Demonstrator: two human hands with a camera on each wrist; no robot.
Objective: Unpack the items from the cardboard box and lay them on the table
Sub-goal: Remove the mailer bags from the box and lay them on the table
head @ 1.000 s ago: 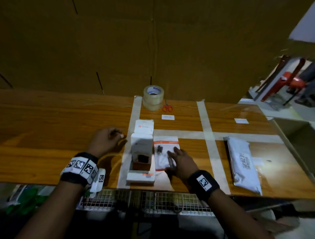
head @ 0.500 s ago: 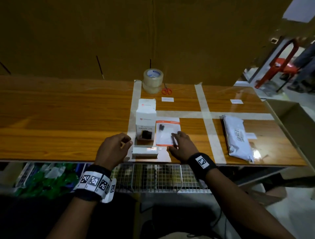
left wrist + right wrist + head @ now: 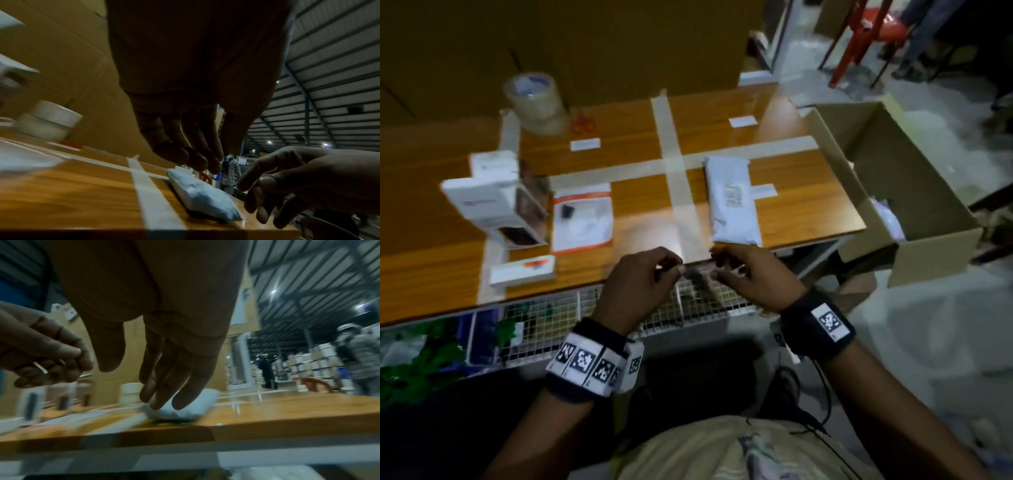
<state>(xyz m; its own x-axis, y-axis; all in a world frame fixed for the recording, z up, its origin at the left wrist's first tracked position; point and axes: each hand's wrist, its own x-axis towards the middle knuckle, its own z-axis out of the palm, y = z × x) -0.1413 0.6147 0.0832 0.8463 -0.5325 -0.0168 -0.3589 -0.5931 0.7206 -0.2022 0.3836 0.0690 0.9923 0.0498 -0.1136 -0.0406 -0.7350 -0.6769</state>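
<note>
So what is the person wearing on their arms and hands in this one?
Both forearms are bare, no sleeves or gloves. The left hand has a dark wristband ringed with several white square-code tags. The right hand has a black wristband with one white tag and a thin black cable trailing off.

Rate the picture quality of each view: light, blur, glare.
Head view: dim, motion-smeared white box, glare patch on the table. Left wrist view: left hand a dark silhouette, tape roll blurred. Right wrist view: right hand backlit, items at left streaked, white mailer soft.
</note>
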